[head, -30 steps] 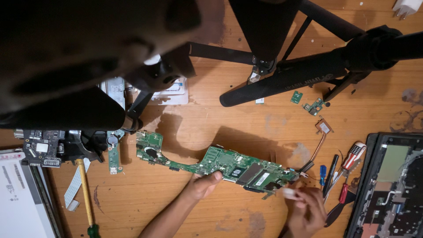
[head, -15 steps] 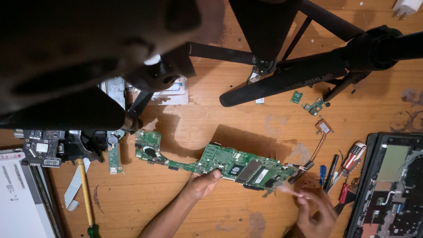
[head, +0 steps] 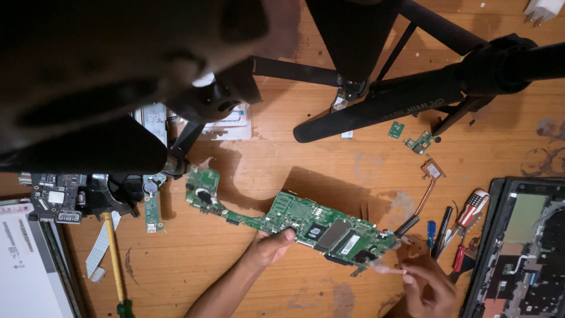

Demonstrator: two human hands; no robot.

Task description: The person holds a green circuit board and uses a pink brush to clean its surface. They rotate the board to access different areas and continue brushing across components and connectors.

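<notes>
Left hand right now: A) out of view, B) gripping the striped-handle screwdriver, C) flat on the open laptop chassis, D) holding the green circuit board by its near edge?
D: the left hand grips the near edge of the long green circuit board, lifted off the wooden table.

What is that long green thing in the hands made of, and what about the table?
The green circuit board looks like stiff, slightly glossy laminate dotted with dark chips and metal parts. The left hand grips its near edge. The table looks like wood: orange-brown, grain lines, scuffed matte finish with stains.
</notes>
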